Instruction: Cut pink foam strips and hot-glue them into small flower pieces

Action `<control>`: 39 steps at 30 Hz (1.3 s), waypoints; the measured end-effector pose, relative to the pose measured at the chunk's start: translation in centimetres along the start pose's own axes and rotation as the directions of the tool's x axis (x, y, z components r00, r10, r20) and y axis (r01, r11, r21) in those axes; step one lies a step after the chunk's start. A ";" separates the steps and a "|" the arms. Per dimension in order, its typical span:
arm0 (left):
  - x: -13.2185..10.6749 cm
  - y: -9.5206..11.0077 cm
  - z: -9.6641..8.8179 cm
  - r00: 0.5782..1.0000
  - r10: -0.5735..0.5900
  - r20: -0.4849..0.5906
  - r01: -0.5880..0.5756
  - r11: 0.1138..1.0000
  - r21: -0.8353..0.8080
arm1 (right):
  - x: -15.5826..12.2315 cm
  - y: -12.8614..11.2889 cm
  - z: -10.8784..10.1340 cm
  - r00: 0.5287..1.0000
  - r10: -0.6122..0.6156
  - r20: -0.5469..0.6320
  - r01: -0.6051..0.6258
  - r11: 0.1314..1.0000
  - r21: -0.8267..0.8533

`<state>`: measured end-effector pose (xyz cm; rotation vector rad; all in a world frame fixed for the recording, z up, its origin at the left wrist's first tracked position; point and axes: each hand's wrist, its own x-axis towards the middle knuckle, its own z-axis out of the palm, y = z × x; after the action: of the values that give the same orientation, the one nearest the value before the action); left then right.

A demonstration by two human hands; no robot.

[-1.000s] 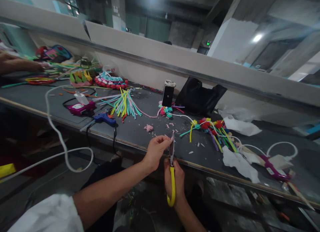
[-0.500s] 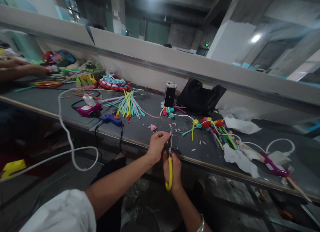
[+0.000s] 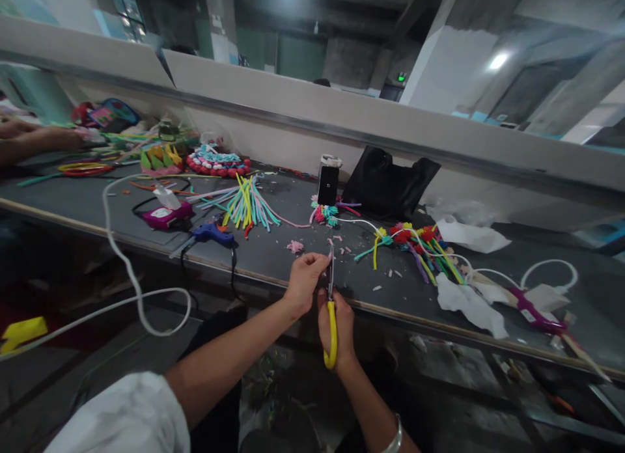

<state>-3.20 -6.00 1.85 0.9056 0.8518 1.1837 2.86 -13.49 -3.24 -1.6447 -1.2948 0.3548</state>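
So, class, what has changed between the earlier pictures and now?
The right hand, gripping the yellow-handled scissors, and the left hand moved slightly forward over the table. Nothing was visibly let go. The phone, blue glue gun and pink cluster stayed put.

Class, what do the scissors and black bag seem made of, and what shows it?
Scissors: probably metal blades, by their thin grey gleam; handle likely smooth plastic, by its even yellow. Black bag: perhaps thin plastic, dull; its soft folds could suit fabric too.

Open tabletop [image 3: 360,285] lies right of the scissors [image 3: 333,323], coloured stems [image 3: 447,261] blocking beyond.
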 end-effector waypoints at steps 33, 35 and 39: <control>-0.7 -2.0 2.3 0.999 -0.014 0.031 0.012 0.998 0.066 | 1.2 1.7 -1.7 0.988 0.154 0.033 -0.156 0.921 0.357; -0.8 -2.1 2.4 0.999 -0.017 0.032 0.014 0.997 0.070 | 1.4 1.6 -1.5 0.984 0.177 0.005 -0.166 0.915 0.368; -0.8 -2.5 2.5 0.998 0.023 0.060 -0.033 0.984 0.177 | 1.5 1.5 -1.4 0.977 0.212 -0.021 -0.187 0.898 0.397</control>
<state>-0.12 -7.46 0.62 1.0955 0.9114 1.1126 5.33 -12.84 -3.34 -1.4301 -0.9329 0.6400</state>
